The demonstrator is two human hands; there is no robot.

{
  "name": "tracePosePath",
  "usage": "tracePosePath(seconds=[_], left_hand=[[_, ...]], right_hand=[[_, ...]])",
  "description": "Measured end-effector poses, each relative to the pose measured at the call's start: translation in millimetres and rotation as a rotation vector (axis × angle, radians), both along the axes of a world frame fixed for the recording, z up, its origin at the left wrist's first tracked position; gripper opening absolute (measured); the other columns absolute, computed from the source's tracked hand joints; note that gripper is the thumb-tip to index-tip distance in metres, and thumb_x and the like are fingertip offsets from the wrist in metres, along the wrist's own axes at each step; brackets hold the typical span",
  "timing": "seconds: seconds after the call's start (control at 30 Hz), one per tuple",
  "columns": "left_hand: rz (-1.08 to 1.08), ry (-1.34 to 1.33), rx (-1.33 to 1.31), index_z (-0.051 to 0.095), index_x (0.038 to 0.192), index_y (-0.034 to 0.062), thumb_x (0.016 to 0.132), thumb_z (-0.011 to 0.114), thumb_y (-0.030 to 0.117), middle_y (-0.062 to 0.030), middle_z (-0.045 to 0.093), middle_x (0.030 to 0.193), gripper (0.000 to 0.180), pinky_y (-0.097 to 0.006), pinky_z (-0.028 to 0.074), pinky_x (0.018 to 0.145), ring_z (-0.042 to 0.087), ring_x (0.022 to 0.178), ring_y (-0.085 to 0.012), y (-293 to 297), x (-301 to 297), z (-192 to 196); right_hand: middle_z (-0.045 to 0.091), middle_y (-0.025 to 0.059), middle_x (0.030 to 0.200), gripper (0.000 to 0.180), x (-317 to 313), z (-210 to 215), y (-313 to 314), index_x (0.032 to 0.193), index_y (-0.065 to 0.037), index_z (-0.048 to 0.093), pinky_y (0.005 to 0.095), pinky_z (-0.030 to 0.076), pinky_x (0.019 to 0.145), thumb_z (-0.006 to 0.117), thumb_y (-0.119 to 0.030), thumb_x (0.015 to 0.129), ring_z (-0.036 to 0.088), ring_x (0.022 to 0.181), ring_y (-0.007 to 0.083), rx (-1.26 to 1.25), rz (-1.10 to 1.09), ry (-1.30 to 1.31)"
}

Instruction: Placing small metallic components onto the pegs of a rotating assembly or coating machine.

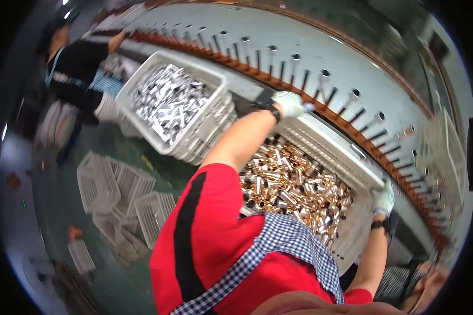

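My left hand, in a pale glove, is closed beside the brown rail at the far left corner of a big white crate. A small pale bluish tip shows at its fingers; what it is I cannot make out. My right hand, also gloved, is at the crate's far right corner, close to the rail. Its fingers are blurred, and whether they grip anything I cannot tell. Inside the crate lies a heap of shiny metal tubes, some coppery, some with black ends. Dark pegs line the rail, several with metal tubes on them.
To the left, a white crate full of silvery pieces tops a stack of crates. Emptied-looking baskets lie on the green floor. A person works farther along the rail. Another pale crate stands at far right.
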State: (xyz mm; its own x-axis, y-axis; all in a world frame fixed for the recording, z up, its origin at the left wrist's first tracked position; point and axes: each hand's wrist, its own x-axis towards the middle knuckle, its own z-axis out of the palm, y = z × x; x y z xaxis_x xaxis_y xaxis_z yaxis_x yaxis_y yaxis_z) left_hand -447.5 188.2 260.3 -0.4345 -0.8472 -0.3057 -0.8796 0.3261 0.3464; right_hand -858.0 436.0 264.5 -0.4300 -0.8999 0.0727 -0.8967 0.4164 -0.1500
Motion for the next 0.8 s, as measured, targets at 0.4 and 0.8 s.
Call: tracePosePath(seconds=[0.4, 0.8], left_hand=[[0.059, 0.080, -0.149, 0.074, 0.109, 0.0064, 0.099, 0.039, 0.054, -0.0168, 0.073, 0.107, 0.060, -0.047, 0.053, 0.091, 0.069, 0.103, -0.0317, 15, 14, -8], [0.081, 0.153, -0.085, 0.071, 0.116, 0.0071, 0.100, 0.041, 0.051, -0.0152, 0.072, 0.113, 0.056, -0.045, 0.051, 0.095, 0.067, 0.109, -0.0305, 10, 24, 14]], right_hand=[[0.042, 0.0156, 0.153, 0.071, 99, 117, -131, 0.145, -0.015, 0.047, 0.0533, 0.029, 0.117, 0.064, -0.004, 0.077, 0.038, 0.141, 0.0377, -0.211, 0.756, 0.705], [0.073, 0.0169, 0.093, 0.020, 142, 129, -249, 0.098, -0.012, 0.074, 0.0449, 0.058, 0.077, 0.069, -0.025, 0.084, 0.072, 0.087, 0.0341, 0.280, 0.468, 0.858]])
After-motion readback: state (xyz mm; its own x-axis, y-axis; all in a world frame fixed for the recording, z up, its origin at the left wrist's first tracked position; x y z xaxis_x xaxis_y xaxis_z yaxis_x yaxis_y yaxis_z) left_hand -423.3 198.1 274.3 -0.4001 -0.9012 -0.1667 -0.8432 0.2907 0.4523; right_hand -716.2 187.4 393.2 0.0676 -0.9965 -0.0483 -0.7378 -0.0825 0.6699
